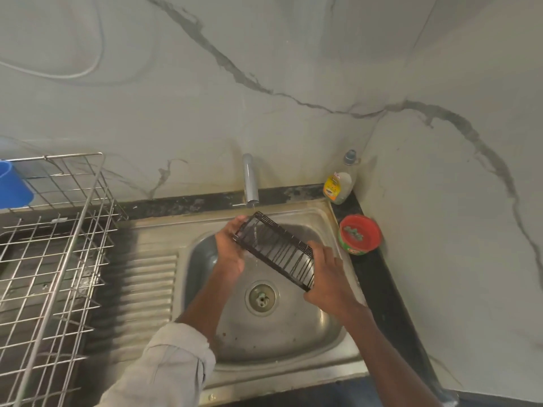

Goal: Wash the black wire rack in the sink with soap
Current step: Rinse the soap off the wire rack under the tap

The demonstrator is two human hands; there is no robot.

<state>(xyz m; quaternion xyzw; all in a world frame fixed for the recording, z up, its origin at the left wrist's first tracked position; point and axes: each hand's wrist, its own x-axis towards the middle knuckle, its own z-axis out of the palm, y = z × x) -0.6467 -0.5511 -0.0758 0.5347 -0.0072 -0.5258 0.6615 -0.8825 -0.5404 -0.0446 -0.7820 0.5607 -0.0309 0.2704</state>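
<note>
The rack (276, 254) is being held over the sink (264, 333), tilted, with its far end just under the tap (249, 179) and its near end lower, toward the right rim of the sink. The left hand (230, 251) is gripping the far end, with fingers curled over the upper edge of the rack. The right hand (327, 284) is holding the near end, its fingers wrapped around the lower corner, so the rack is lying between the two hands and is touching both. A thin stream of water is falling from the tap through the wires and down toward the drain (261, 298), which is below the rack. I am counting one rack, one tap and one drain. Beside the sink, at the right back corner, one soap bottle (340, 180) is standing, and near it one red tub (360, 233) is sitting on the dark counter. To the left of the sink one steel dish basket (55, 245) is standing, with one blue cup (13, 185) behind it.
</note>
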